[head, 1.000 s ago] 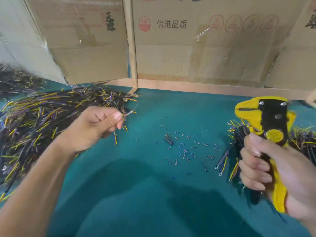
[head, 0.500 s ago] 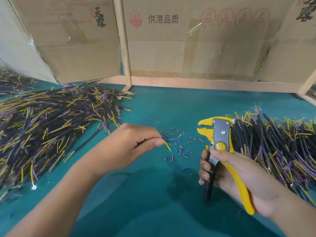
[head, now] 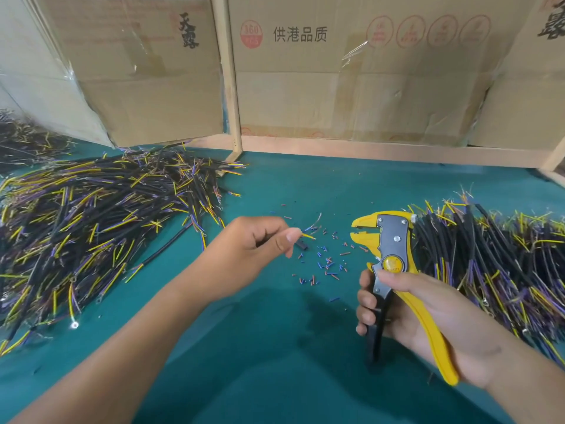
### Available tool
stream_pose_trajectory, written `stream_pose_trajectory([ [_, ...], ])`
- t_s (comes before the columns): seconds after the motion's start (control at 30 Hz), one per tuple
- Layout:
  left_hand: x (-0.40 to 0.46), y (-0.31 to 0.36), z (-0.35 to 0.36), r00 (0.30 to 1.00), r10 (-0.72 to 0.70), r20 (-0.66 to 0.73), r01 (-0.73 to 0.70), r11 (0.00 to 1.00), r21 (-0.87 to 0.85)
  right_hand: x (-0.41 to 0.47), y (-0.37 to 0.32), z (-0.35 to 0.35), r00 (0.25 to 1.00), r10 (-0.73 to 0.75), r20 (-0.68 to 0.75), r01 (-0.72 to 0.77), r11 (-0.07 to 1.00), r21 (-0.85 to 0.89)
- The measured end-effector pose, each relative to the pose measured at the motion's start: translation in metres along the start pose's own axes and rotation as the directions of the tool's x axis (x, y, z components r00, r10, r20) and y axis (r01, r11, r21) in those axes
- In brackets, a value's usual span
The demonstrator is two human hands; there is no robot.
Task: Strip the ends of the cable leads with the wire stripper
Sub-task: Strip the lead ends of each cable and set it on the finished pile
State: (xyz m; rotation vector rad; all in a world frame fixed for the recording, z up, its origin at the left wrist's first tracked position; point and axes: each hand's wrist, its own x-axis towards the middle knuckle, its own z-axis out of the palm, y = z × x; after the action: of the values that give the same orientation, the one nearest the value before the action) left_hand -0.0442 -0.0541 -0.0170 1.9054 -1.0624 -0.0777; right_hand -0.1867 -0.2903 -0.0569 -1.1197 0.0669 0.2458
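Since half a second ago, little has been moved: the cable (head: 308,233) is still pinched between thumb and forefinger of the left hand (head: 263,244), its yellow and blue leads pointed right toward the stripper (head: 394,258), from which it is kept well apart. That stripper is gripped by the right hand (head: 428,319), fingers curled round its handles, its jaws seen parted and turned left. Cable piles (head: 91,228) are spread on the mat (head: 275,362) beside both hands, with insulation scraps (head: 328,264) scattered between them.

Even, bright light, a soft shadow on the teal table (head: 275,347), wide-angle bending at edges.
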Motion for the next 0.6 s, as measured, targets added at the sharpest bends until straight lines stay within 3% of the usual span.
stream_pose_trajectory([
  [0.33, 0.003, 0.007, 0.013, 0.989, -0.043, -0.14, 0.04, 0.999, -0.024, -0.004, -0.013, 0.021, 0.991, 0.078, -0.113, -0.061, 0.987, 0.146],
  [0.5, 0.018, 0.031, 0.035, 0.966, -0.158, -0.205, 0.099, 0.957, -0.272, -0.003, -0.012, 0.023, 0.982, 0.085, -0.168, -0.051, 0.979, 0.197],
  [0.6, 0.038, 0.055, 0.047, 0.939, -0.342, -0.043, 0.284, 0.839, -0.464, -0.003, -0.011, 0.021, 0.985, 0.075, -0.157, -0.04, 0.976, 0.215],
])
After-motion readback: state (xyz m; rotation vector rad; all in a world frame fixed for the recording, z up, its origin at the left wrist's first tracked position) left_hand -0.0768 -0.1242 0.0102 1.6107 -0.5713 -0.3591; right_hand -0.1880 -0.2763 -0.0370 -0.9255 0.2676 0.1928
